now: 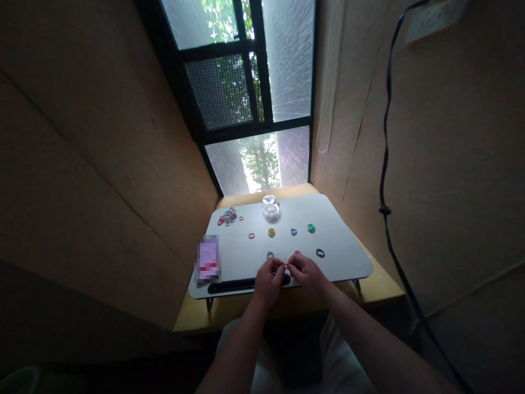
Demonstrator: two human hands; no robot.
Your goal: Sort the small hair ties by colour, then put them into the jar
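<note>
My left hand [268,280] and my right hand [307,271] meet fingertip to fingertip above the front of a white folding table [238,262]. Pinched between them is a small red hair tie [286,266], mostly hidden by the fingers. Just beyond my hands lie a purple hair tie [269,255] and another red one [297,253], partly covered, with a dark one [320,253] to the right. Farther back sit a pink ring [251,236], a yellow bunch [271,232], a blue one [294,232] and a green bunch [311,228].
A mixed heap of coloured hair ties [228,217] lies at the back left. An open clear round container [270,209] stands at the back. A purple packet [208,260], blurred, rests at the left edge. A black tray strip [232,286] runs along the front. A black cable [384,164] hangs at right.
</note>
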